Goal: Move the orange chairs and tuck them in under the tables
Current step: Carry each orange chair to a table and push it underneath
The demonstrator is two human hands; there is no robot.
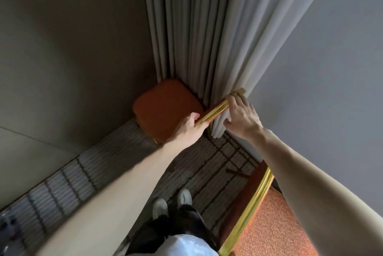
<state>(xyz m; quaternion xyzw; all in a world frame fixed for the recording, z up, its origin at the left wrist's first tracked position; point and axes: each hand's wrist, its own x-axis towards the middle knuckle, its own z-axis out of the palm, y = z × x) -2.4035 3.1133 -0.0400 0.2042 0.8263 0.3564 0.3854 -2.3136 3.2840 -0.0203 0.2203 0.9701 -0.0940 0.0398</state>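
An orange chair (165,106) with a gold frame stands in the room's corner, its seat facing the dark wall. Its gold top rail (217,109) runs diagonally, partly wrapped by the curtain. My left hand (189,126) grips the rail's near end, thumb over it. My right hand (241,113) grips the rail's far end, fingers curled over the top, touching the curtain. A second orange chair (273,233) with a gold top rail stands at the lower right, partly hidden by my right forearm.
A grey pleated curtain (196,27) hangs behind the corner chair and drapes over its back. Dark wall panels (72,48) close the left side, a pale wall (331,69) the right. Striped carpet (207,168) lies underfoot, with my white shoes (172,201) standing on it.
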